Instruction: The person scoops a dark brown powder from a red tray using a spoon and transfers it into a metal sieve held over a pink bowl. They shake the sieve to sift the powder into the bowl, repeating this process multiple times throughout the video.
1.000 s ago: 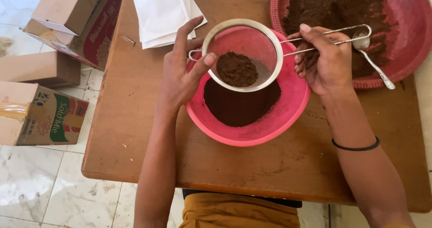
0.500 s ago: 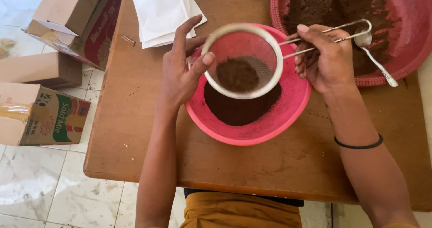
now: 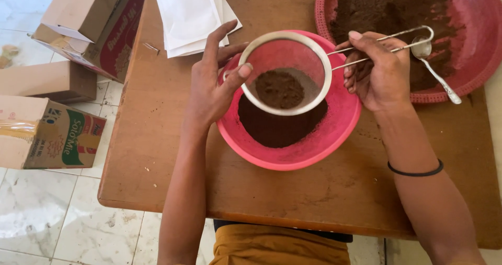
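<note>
Two hands on sieve (image 3: 285,72) | right hand (image 3: 377,72) grips wire handle | left hand (image 3: 215,84) open, thumb on rim | over pink bowl (image 3: 314,150)

A round wire sieve (image 3: 286,72) with a pale rim sits tilted above a pink bowl (image 3: 293,142), its rim lower at 6 o'clock. A small mound of dark brown powder (image 3: 279,88) lies in its mesh. Its thin two-wire handle runs out toward 3 o'clock, rising slightly. The bowl stands upright on the wooden tabletop (image 3: 172,176), near its middle, and holds a dark layer of sifted powder, seen under the sieve at 6 o'clock. The sieve covers the bowl's upper half.
</note>
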